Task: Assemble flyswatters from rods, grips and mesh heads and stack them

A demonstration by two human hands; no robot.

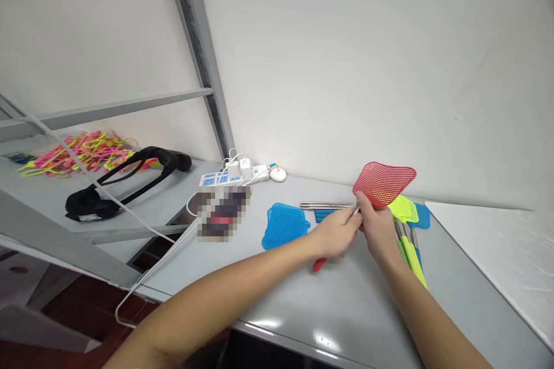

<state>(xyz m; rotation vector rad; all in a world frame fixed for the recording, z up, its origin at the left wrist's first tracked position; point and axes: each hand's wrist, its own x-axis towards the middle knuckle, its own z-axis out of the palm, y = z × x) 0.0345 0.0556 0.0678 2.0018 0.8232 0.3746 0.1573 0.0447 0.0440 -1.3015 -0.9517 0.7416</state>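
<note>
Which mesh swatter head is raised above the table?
The red swatter head, held up by the left hand and right hand; the blue heads and yellow-green head lie on the table.

The left forearm (242, 284) is bare, smooth and rounded, broad toward the elbow, where a crease shows, and tapering to a slim wrist. The right forearm (426, 305), equally bare, narrows in the same way toward its wrist. The left hand (336, 235) and the right hand (377, 223) are bare too, their fingers partly hidden.
</note>
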